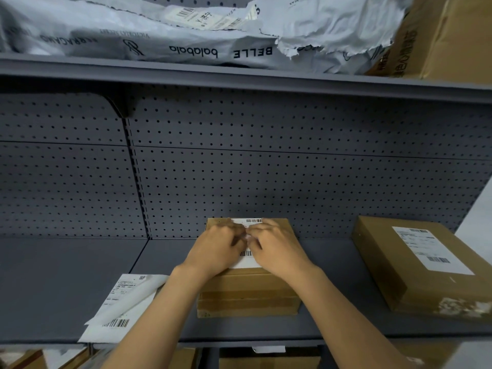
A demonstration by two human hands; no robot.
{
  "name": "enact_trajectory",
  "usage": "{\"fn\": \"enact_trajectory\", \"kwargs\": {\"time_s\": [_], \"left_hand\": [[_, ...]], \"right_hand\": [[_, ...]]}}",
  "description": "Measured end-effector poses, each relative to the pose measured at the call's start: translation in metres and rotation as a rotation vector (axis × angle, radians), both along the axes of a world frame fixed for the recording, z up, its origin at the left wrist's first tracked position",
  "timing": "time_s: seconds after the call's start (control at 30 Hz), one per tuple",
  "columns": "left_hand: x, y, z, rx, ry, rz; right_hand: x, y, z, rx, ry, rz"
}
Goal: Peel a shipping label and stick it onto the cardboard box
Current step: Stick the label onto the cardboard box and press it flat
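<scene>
A brown cardboard box (249,294) stands on the grey shelf in front of me. A white shipping label (246,259) with barcodes lies on its top face. My left hand (217,249) and my right hand (277,249) both lie flat on the label, fingers together near its middle, covering most of it. Only the label's far edge and a strip with a barcode show between and behind the hands. Neither hand grips anything that I can see.
A sheet of label backing with another label (125,307) lies on the shelf (66,283) to the left, one corner curled up. A second labelled cardboard box (415,265) stands at the right. Grey mailer bags (186,30) fill the upper shelf. Pegboard forms the back wall.
</scene>
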State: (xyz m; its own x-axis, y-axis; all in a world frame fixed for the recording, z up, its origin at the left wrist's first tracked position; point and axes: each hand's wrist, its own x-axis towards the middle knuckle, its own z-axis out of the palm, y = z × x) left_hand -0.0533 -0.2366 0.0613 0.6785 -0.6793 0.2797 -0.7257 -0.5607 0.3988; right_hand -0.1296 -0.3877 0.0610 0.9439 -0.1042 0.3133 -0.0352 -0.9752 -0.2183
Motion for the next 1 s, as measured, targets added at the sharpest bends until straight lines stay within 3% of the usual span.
{"fn": "enact_trajectory", "kwargs": {"time_s": [0.37, 0.77, 1.0], "left_hand": [[0.011, 0.02, -0.013, -0.063, 0.026, 0.036], [-0.013, 0.014, -0.001, -0.076, -0.008, 0.008], [-0.008, 0.02, -0.009, -0.067, 0.052, 0.032]], "right_hand": [[-0.023, -0.02, -0.001, 0.011, -0.094, -0.114], [-0.022, 0.006, 0.0, 0.045, -0.094, 0.061], [-0.034, 0.002, -0.002, 0.03, -0.098, -0.017]]}}
